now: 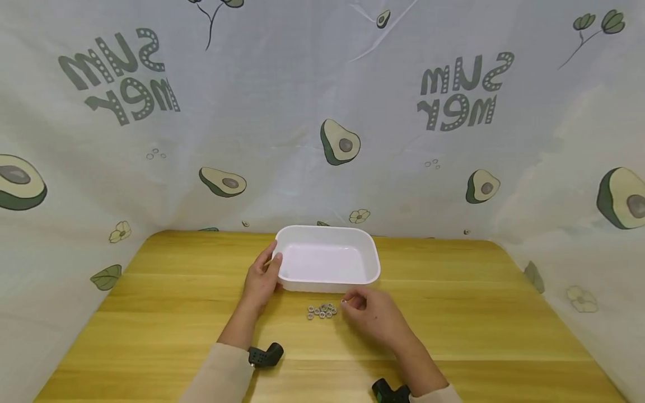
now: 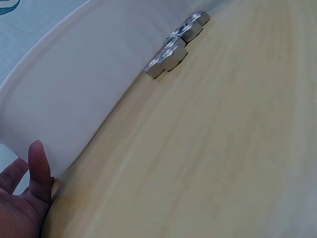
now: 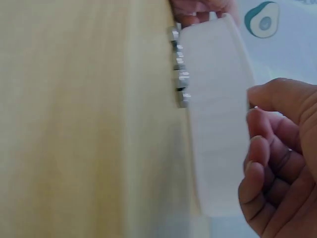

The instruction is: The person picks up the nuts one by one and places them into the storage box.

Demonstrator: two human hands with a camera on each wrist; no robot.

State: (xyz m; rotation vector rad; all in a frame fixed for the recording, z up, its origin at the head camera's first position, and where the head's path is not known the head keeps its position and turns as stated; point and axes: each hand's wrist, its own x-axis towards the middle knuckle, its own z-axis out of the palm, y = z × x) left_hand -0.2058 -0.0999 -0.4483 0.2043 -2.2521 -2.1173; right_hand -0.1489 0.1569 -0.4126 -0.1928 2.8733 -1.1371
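Observation:
A white plastic tray [image 1: 327, 287] with rounded corners stands at the back of the wooden table. My left hand [image 1: 262, 281] holds it by its left end, thumb and fingers spread around the corner; the thumb [image 2: 40, 168] shows near the tray's wall [image 2: 74, 89]. In front of the tray, several metal hex nuts [image 1: 322, 314] lie in a loose cluster. Just to their right, my right hand [image 1: 375, 313] pinches a small nut [image 3: 252, 106] between thumb and index finger, mostly hidden by the fingertips. Its other fingers are curled in.
The wooden table [image 1: 478, 319] reaches out on both sides of the tray. Behind it hangs a pale curtain [image 1: 282, 140] printed with avocados and lettering. Black wrist cameras [image 1: 267, 355] sit at both sleeves.

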